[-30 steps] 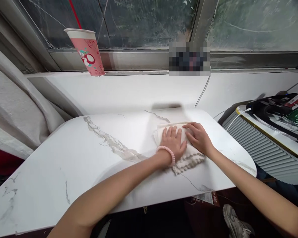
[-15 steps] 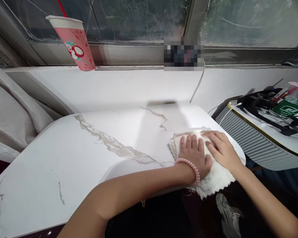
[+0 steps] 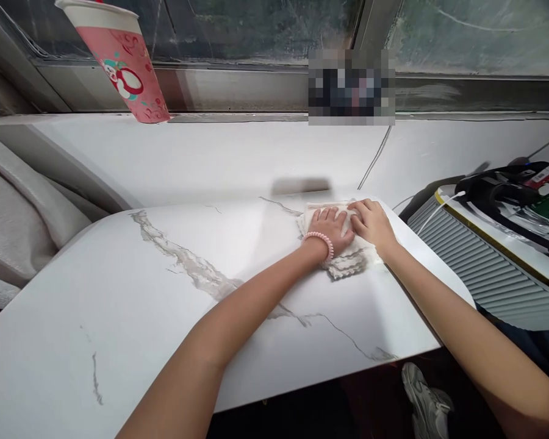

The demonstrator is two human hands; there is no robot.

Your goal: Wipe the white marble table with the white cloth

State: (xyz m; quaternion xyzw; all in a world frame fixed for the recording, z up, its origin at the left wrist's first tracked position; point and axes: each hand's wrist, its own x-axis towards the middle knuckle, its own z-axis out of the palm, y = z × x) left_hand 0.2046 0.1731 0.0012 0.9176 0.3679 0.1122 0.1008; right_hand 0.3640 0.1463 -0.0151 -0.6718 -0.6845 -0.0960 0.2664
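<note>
A cream-white cloth (image 3: 348,263) with a wavy edge lies partly bunched on a white marble-patterned table (image 3: 132,317), near the table's far right edge. My left hand (image 3: 329,225), with a pink coiled band at the wrist, rests flat on the cloth with its fingers spread. Beside it, my right hand (image 3: 371,222) presses on the cloth's right part. The right fingers are slightly bent and apart, and their tips lie on the cloth. Part of the cloth is hidden under both hands.
A pink paper cup (image 3: 123,67) stands on the window ledge, beside a blurred-out object (image 3: 351,88) farther right. A ribbed white cabinet (image 3: 476,262) with a white cable (image 3: 439,210) and dark items on top adjoins the right side. A curtain (image 3: 32,213) hangs at left.
Both hands have pushed the cloth away from the table's near edge toward the wall, slightly leftward. The cloth's near part, which hung over the edge, now lies bunched on the tabletop. The view has shifted slightly.
</note>
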